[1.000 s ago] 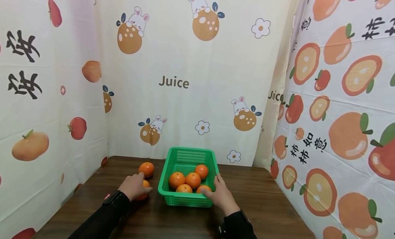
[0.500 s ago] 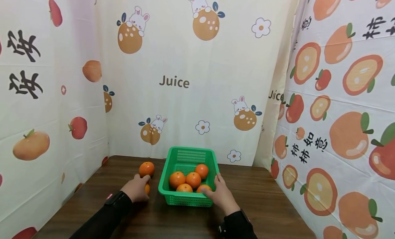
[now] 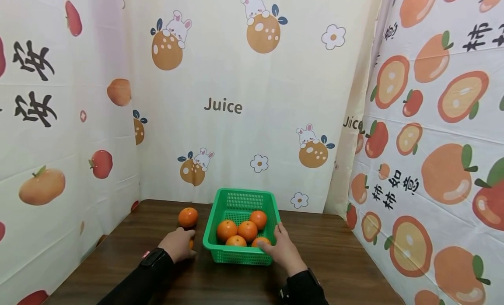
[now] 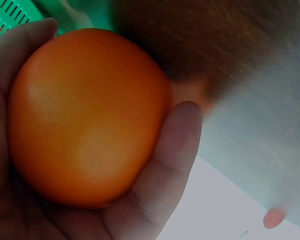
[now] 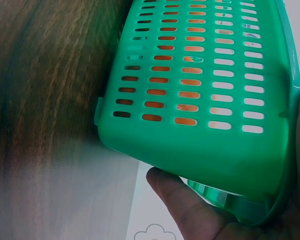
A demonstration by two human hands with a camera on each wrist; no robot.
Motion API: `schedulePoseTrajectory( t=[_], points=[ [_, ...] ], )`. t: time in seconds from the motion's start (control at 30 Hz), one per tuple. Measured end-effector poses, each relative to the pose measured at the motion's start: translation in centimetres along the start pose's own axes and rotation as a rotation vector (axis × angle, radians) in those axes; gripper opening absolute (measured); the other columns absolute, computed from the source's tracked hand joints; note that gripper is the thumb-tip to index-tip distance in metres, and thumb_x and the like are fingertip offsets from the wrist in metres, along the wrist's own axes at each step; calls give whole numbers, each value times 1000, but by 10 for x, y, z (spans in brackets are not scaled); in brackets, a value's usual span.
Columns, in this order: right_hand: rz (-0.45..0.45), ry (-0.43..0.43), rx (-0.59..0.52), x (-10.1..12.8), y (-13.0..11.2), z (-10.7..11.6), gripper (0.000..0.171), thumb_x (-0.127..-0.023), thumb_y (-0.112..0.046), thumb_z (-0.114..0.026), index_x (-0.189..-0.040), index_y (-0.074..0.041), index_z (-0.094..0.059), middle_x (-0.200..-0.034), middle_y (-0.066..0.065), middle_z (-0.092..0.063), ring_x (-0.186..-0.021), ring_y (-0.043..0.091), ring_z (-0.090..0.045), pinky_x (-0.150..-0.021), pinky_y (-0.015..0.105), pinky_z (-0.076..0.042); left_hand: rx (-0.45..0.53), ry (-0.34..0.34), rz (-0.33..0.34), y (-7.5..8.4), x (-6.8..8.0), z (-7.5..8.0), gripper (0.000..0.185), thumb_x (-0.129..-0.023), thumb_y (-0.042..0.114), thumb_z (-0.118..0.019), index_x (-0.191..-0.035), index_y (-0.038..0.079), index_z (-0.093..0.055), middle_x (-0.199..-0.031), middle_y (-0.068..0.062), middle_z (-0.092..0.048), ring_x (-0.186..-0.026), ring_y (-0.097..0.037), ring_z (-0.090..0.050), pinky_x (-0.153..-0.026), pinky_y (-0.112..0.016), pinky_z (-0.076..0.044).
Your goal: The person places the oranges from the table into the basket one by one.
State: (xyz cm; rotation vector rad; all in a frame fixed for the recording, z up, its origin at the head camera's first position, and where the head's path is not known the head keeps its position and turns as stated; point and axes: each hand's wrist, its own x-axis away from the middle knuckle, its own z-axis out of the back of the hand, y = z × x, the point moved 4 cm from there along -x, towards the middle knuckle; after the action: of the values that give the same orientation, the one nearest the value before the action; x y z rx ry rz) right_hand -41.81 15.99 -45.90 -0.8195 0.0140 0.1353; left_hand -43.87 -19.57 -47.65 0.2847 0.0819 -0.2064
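An orange (image 4: 87,117) fills most of the left wrist view, cupped in the left hand (image 4: 65,210), whose fingers (image 4: 172,145) curl round its right side and whose palm lies under it. A corner of a green slotted basket (image 4: 15,12) shows at top left (just behind the fruit). The brown wooden surface (image 4: 215,45) lies blurred beyond.

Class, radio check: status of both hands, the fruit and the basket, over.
Left hand grips an orange beside the green basket. Right hand holds the basket's near right corner. Five oranges inside; another orange sits loose on the table.
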Motion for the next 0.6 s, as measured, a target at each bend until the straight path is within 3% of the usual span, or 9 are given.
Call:
schedulePoseTrajectory(
  t=[0.27,0.6],
  points=[
    [-5,0,2,0,0,0,102,-98,-57,-71,-165,7,-28,-178,23,-12,-157,53,-27,-120,70,-33,5,18,-3,-2,-1,-2,49,-78,27,-94,-118,10,-71,-104,-17,-63,-79,-25,-58,-73,-47,-55],
    [6,3,13,1,-1,0,103,-98,-57,-71,-164,7,-27,-178,23,-12,-156,54,-29,-119,69,-34,7,-21,-1,-5,-1,-3,49,-80,27,-93,-121,11,-71,-107,-16,-64,-81,-24,-58,-76,-47,-55]
  ],
)
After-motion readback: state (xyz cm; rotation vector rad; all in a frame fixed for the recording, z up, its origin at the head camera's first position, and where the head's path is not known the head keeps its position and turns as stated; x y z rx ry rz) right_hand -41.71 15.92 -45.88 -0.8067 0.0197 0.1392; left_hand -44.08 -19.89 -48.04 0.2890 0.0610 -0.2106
